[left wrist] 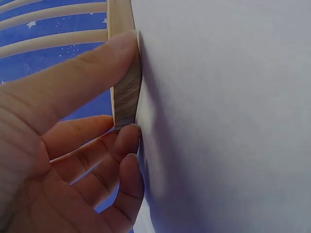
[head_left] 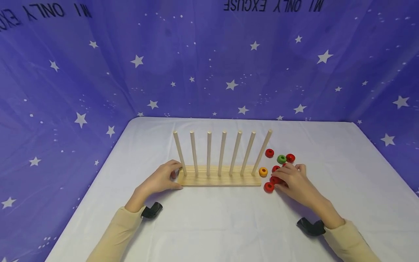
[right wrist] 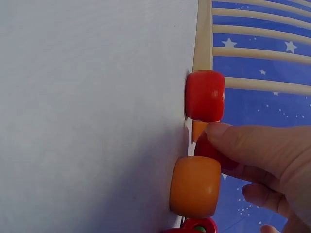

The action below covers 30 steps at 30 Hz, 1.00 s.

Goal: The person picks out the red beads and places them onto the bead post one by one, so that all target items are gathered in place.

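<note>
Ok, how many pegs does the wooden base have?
7 pegs, all standing in one row along the wooden base, from its left end to its right; none looks hidden.

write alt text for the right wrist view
A person's right grip pinches a red bead near another red bead and an orange bead on a white surface. Part of a pegged wooden rack shows beyond.

From the wearer's head, we look forward and down over the table (head_left: 209, 225) toward the starry cloth (head_left: 196, 54), the left hand (head_left: 161, 178) and right hand (head_left: 297, 184) both in frame. From the left wrist, turned sideways and close, we face one end of the pegged rack (head_left: 216, 181); from the right wrist, also sideways, we face the beads (right wrist: 194, 187) at close range. All three views share the rack.
</note>
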{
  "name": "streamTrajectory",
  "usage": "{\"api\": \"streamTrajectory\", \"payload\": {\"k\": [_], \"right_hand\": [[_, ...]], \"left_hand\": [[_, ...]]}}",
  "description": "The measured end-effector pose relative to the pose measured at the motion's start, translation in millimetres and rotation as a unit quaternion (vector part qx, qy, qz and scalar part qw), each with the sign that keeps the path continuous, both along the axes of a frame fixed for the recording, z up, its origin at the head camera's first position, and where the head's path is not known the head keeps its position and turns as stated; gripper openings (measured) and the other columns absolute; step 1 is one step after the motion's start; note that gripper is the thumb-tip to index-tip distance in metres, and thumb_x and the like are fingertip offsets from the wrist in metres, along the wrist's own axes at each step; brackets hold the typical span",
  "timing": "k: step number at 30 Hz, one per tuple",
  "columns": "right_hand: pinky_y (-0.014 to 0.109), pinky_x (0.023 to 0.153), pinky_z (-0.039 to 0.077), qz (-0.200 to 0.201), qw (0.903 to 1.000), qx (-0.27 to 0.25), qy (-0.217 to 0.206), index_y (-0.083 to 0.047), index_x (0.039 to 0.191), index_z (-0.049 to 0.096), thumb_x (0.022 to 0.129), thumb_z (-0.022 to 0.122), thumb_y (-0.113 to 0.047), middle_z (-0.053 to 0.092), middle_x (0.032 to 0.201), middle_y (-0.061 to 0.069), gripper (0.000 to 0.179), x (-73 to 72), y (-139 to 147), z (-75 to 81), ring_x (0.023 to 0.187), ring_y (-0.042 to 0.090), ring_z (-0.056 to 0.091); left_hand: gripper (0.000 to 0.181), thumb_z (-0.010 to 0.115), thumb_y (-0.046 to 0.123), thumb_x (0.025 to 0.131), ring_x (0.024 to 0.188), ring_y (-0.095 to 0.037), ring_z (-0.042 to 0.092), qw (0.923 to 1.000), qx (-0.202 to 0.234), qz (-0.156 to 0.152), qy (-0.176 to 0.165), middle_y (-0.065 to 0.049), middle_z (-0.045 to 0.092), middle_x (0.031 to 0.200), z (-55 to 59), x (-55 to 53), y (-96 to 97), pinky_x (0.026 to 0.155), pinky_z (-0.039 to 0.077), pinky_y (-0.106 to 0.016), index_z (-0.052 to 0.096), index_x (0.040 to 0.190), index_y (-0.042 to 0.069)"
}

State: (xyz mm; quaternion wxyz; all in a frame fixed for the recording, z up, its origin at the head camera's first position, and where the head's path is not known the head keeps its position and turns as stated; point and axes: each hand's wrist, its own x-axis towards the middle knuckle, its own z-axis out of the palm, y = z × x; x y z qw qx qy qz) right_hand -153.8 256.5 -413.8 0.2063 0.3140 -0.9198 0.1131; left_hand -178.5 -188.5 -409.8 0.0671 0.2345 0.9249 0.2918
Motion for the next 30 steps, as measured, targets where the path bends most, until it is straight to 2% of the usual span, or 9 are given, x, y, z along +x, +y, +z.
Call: {"api": "streamTrajectory", "payload": {"k": [4, 11, 20, 27, 30], "right_hand": [[0.04, 0.075, 0.022, 0.0, 1.0, -0.003, 0.001, -0.009, 0.089, 0.072, 0.059, 0.085, -0.01, 0.07, 0.082, 0.001, 0.032, 0.2, -0.8, 2.3, 0.084, 0.017, 0.049], [0.039, 0.075, 0.021, -0.007, 1.0, -0.004, 0.0, -0.01, 0.089, 0.072, 0.062, 0.084, -0.012, 0.07, 0.083, 0.002, 0.03, 2.6, -1.4, 5.8, 0.084, 0.016, 0.047], [0.038, 0.073, 0.023, -0.009, 0.9989, -0.027, 0.036, -0.003, 0.092, 0.07, 0.062, 0.083, -0.011, 0.069, 0.089, 0.012, 0.034, -0.9, -2.3, 11.8, 0.084, 0.022, 0.048], [0.036, 0.072, 0.027, 0.003, 0.9975, -0.048, 0.052, -0.002, 0.092, 0.071, 0.061, 0.085, -0.012, 0.069, 0.088, 0.013, 0.036, -2.0, -3.2, 16.7, 0.083, 0.023, 0.049], [0.034, 0.071, 0.033, 0.017, 0.9959, -0.058, 0.066, -0.001, 0.092, 0.071, 0.08, 0.074, -0.032, 0.069, 0.087, 0.014, 0.033, -3.5, -3.2, 20.9, 0.081, 0.023, 0.05]], "left_hand": [[0.068, 0.083, 0.017, 0.068, 0.08, -0.013, 0.051, 1.0, 0.002, 0.003, -0.003, -0.008, 0.056, 0.104, -0.7, -1.5, -1.0, 0.069, 0.043, -0.022, 0.053, 0.125, -0.005], [0.071, 0.079, 0.02, 0.073, 0.087, -0.014, 0.05, 0.9996, 0.004, -0.006, -0.027, -0.011, 0.05, 0.116, -2.3, 0.0, -2.1, 0.072, 0.042, -0.022, 0.047, 0.131, -0.006], [0.07, 0.077, 0.02, 0.075, 0.091, -0.014, 0.05, 0.9997, 0.003, -0.017, -0.016, -0.011, 0.047, 0.121, -3.1, -1.5, -1.6, 0.074, 0.043, -0.023, 0.046, 0.132, -0.006], [0.071, 0.077, 0.02, 0.076, 0.091, -0.015, 0.049, 0.9996, 0.005, -0.019, -0.021, -0.012, 0.046, 0.122, -1.9, -1.5, -1.3, 0.073, 0.042, -0.023, 0.045, 0.133, -0.007], [0.072, 0.077, 0.021, 0.076, 0.091, -0.015, 0.049, 0.9996, 0.004, -0.016, -0.024, -0.013, 0.046, 0.123, -1.4, -0.9, -1.9, 0.074, 0.042, -0.023, 0.044, 0.133, -0.007]]}}
